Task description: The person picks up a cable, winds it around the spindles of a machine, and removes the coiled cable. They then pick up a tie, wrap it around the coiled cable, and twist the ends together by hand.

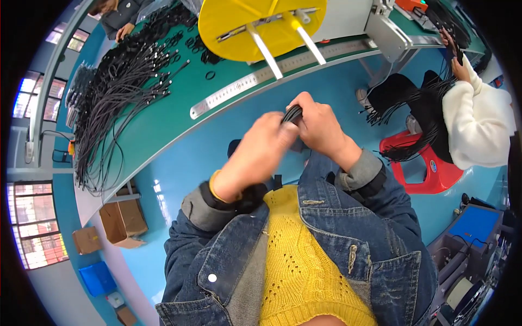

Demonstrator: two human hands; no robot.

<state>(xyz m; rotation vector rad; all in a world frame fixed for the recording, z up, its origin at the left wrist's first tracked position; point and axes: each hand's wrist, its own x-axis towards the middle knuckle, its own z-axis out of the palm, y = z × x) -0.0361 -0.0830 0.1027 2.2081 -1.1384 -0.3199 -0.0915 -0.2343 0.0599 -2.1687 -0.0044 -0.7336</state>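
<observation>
1. Yellow knit sweater [296,261] and an open denim jacket [375,239] fill the lower part of the view, closest to the camera; both forearms rise from them toward the middle.
2. Left hand [260,145] is curled, its fingertips meeting the right hand; it is blurred, but its fingers close on the lower end of a black cable bundle [292,113].
3. Right hand [318,126] is clamped around the same bundle, which sticks out as a short dark loop between the two hands, just above the left fingertips and against the right fingers.
4. Beyond the hands runs the green counter [163,122], with a long steel ruler [239,87] lying along its near edge.
5. Farther out, a yellow reel [261,24] stands on the counter, and a heap of black cables [117,92] spreads to the left.
6. At right, another person in a white sleeve [478,125] sits by a red stool [429,168].
</observation>
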